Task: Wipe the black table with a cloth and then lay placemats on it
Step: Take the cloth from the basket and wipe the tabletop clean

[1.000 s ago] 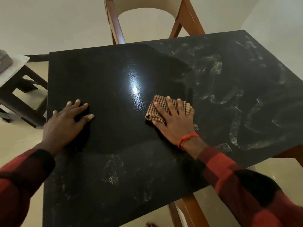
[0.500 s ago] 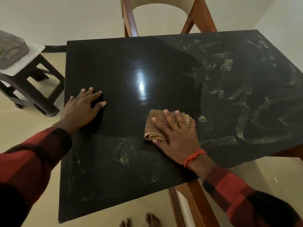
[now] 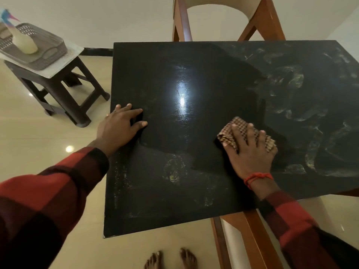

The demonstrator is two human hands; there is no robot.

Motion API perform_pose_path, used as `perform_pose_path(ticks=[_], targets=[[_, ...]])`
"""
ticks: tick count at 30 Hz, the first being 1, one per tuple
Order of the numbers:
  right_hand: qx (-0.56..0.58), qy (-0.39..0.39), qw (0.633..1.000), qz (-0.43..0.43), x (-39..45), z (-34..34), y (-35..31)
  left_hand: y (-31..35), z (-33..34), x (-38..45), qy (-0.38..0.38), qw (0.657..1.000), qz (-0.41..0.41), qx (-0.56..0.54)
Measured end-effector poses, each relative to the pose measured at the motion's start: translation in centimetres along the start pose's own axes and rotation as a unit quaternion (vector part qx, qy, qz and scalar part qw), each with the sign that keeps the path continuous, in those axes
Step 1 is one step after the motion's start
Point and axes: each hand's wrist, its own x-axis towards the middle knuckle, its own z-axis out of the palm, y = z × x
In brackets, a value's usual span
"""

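Seen from above, two bare feet stand on a pale tiled floor at the near edge of a black table. The person's left hand rests flat near the table's left edge, fingers straight and spread, holding nothing. To the right, the right hand presses a folded checked cloth onto the tabletop under spread, straight fingers. The cloth looks soft, light and limp (likely to bunch if pushed from one edge), so pressing down on its middle seems the surest hold. Pale smears cover the table's right side and near strip. Farther left, a dark stool carries a grey basket. A wooden chair stands beyond the far edge.
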Motion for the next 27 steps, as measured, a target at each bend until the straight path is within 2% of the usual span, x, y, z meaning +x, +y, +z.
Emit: perform_pose_path(ticks=[7,12,16,21,27], targets=[[0.010,0.025,0.980,-0.196,-5.4,1.2,-11.6,-0.2,0.3,0.1,-0.003,1.000,0.002,0.006],[0.013,0.002,0.955,-0.295,-9.3,1.5,-13.7,-0.8,-0.1,0.2,-0.022,1.000,0.006,0.015],[0.016,-0.014,0.950,-0.313,-9.2,1.3,-13.9,-1.7,-0.8,0.1,-0.002,0.998,0.018,-0.062],[0.017,-0.012,0.947,-0.320,-6.1,1.2,-17.7,-1.4,-2.1,-0.1,0.000,0.957,-0.098,-0.271],[0.012,-0.012,0.945,-0.327,-3.4,1.0,-22.0,-1.4,-2.1,-0.2,0.006,0.938,-0.104,-0.331]])
